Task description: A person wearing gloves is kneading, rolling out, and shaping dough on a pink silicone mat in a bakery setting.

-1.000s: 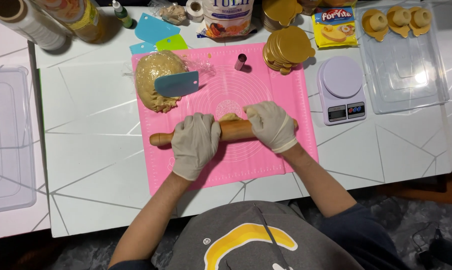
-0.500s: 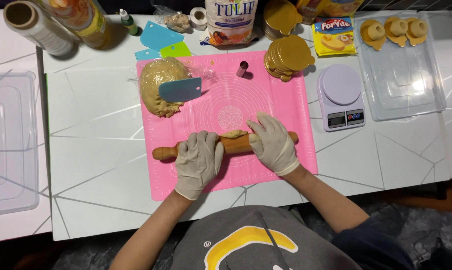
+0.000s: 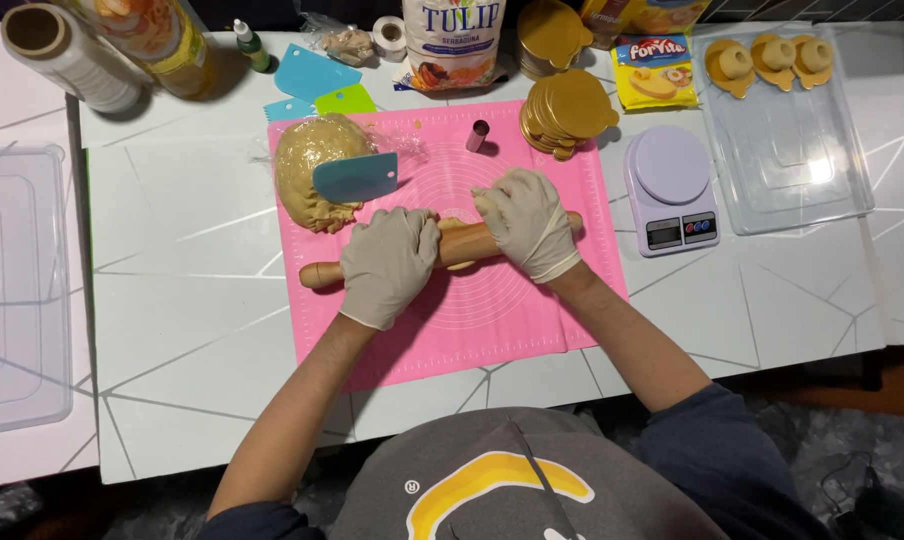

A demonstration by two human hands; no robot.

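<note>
Both my hands wear pale gloves and press on a wooden rolling pin (image 3: pixel 459 243) that lies across a pink silicone mat (image 3: pixel 502 310). My left hand (image 3: pixel 390 262) covers the pin's left part, my right hand (image 3: pixel 527 220) its right part. A small piece of dough is mostly hidden under the pin between my hands. A big lump of tan dough (image 3: pixel 310 168) sits at the mat's far left corner on plastic wrap, with a teal scraper (image 3: pixel 356 177) lying on it. A small metal ring cutter (image 3: pixel 478 135) stands near the mat's far edge.
A stack of gold round boards (image 3: pixel 566 108) rests at the mat's far right corner. A lilac kitchen scale (image 3: pixel 669 188) and a clear tray (image 3: pixel 787 150) with filled pastries lie to the right. A flour bag, oil bottle, wrap roll and clear lid (image 3: pixel 17 290) stand around.
My hands have pushed the rolling pin away from me, up the mat toward its far edge. The view has shifted slightly.
</note>
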